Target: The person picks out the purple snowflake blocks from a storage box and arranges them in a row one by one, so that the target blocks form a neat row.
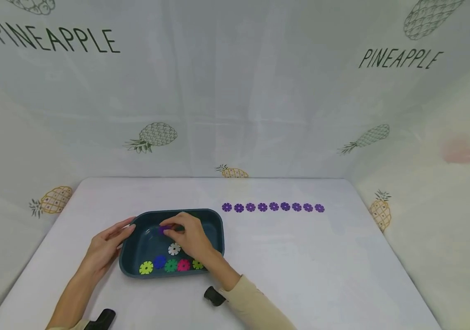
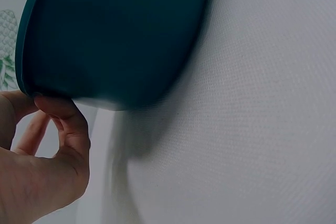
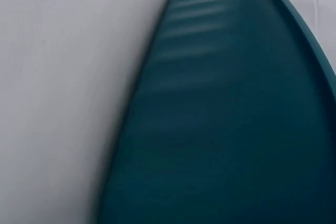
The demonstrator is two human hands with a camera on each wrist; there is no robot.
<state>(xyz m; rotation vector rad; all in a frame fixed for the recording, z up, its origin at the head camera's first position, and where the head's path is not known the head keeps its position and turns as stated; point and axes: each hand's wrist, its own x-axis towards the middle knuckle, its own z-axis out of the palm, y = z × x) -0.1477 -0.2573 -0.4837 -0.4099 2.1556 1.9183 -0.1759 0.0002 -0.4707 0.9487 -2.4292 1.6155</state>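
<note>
A dark teal tray (image 1: 135, 250) sits left of the table's middle. My left hand (image 1: 102, 251) pinches its left rim between thumb and fingers; the left wrist view shows this hold at the tray (image 2: 115, 35) corner. Inside the tray, my right hand (image 1: 191, 236) pinches a purple flower-shaped disc (image 1: 163, 229), partly covered by the fingers. Below it lie a white disc (image 1: 174, 249), a blue disc (image 1: 159, 261), a green disc (image 1: 171, 265), a pink disc (image 1: 183, 265) and yellow-green discs (image 1: 146, 267). Only the tray's side (image 3: 210, 119) fills the right wrist view; the right hand is hidden there.
To the right of the tray, several purple flower discs (image 1: 273, 206) lie in a straight row near the back of the white table (image 1: 301, 266). A pineapple-print cloth (image 1: 235, 91) hangs behind the table and along its sides.
</note>
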